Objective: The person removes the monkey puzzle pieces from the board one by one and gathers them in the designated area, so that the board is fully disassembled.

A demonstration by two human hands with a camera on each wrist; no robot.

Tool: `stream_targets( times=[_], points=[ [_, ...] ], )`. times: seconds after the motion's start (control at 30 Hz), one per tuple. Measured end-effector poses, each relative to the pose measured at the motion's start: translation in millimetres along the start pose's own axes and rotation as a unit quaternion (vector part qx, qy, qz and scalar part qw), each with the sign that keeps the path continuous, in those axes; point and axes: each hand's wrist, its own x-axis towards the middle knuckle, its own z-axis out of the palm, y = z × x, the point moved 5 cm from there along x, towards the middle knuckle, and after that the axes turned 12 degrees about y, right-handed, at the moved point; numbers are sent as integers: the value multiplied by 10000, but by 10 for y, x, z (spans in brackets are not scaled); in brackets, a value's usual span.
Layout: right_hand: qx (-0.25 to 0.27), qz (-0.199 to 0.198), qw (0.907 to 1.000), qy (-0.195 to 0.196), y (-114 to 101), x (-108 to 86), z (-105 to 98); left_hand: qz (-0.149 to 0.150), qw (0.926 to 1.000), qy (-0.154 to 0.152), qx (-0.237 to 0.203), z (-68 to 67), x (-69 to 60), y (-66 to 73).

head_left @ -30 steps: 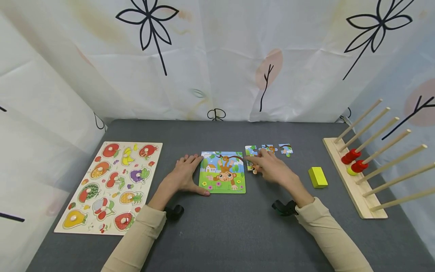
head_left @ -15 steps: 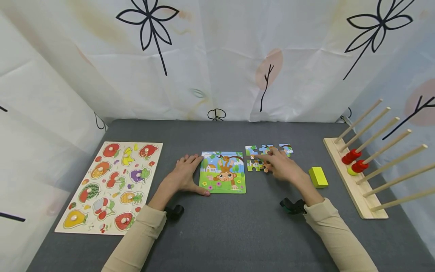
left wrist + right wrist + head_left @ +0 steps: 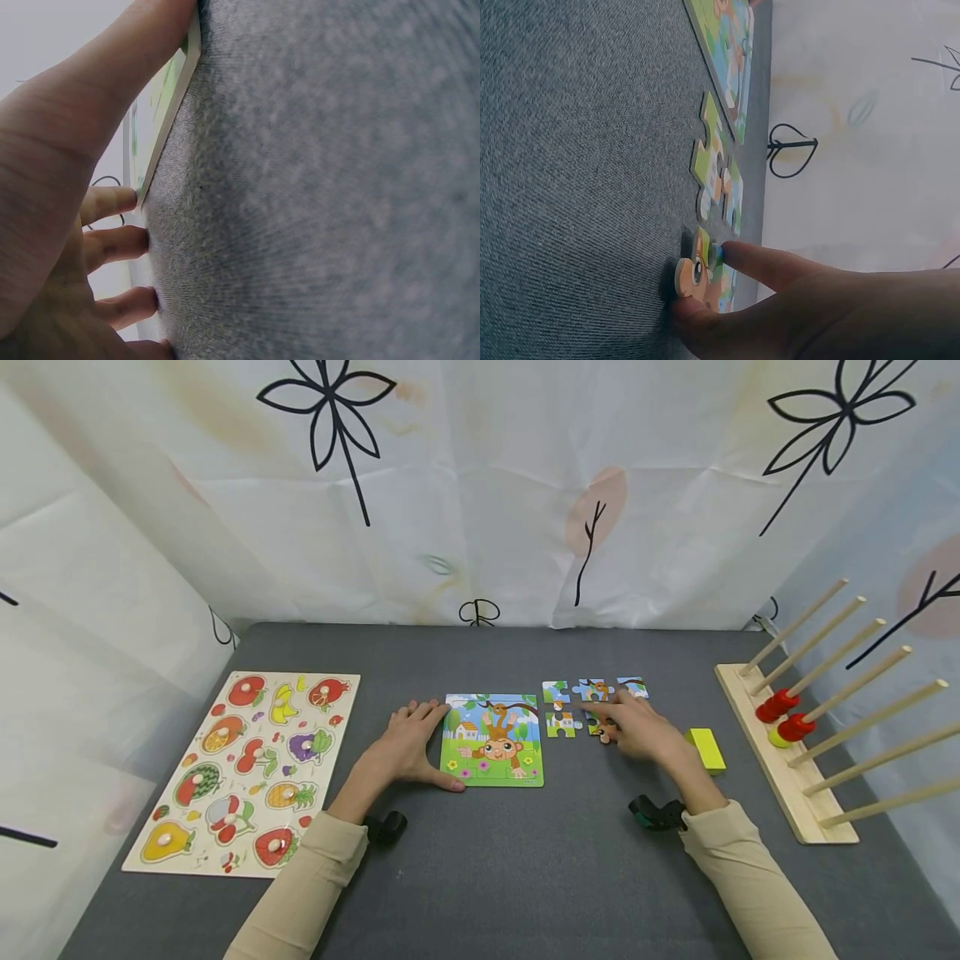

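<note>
Though one eye and a tan ear show in the right wrist view, the rest of the monkey-face jigsaw piece [image 3: 698, 271] is partly hidden, pinched between the thumb and index finger of the right hand [image 3: 641, 727]. It is at the right of the lower row of loose pieces; whether it is clear of the table [image 3: 525, 877] cannot be told. Being thin and held by its edges, it might slip should the pinch slacken, and a low sideways move could knock the house piece [image 3: 560, 725] just to its left. Behind these lie the leafy piece [image 3: 555, 692], the monkey-tail piece [image 3: 590, 689] and the branch piece [image 3: 632, 685], the last partly screened by the fingers.

Left of them lies the monkey picture board [image 3: 487, 756]. The left hand [image 3: 405, 747] grasps nothing: spread, with thumb and index finger at the board's left corners. Too firm a push from it could slide the board into the nearest pieces.

Farther right, the yellow block [image 3: 705, 750] is close to the right wrist, so a careless swing might nudge it. The peg rack [image 3: 759, 739] stands beyond; the fruit board [image 3: 318, 772] lies far left, well apart from the pieces.
</note>
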Motion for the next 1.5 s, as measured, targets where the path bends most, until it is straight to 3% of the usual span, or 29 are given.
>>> stream_targets(
  times=[0.37,1.1,1.5],
  points=[
    [149,-127,9997,159,41,-39,-23,2,10000,-45,-4,11,0,2],
    [-86,167,9990,398,4,15,55,-26,10000,-80,1,14,6,0],
    [97,115,9975,691,-142,-3,9,-5,10000,-52,20,15,3,-6]
  ],
)
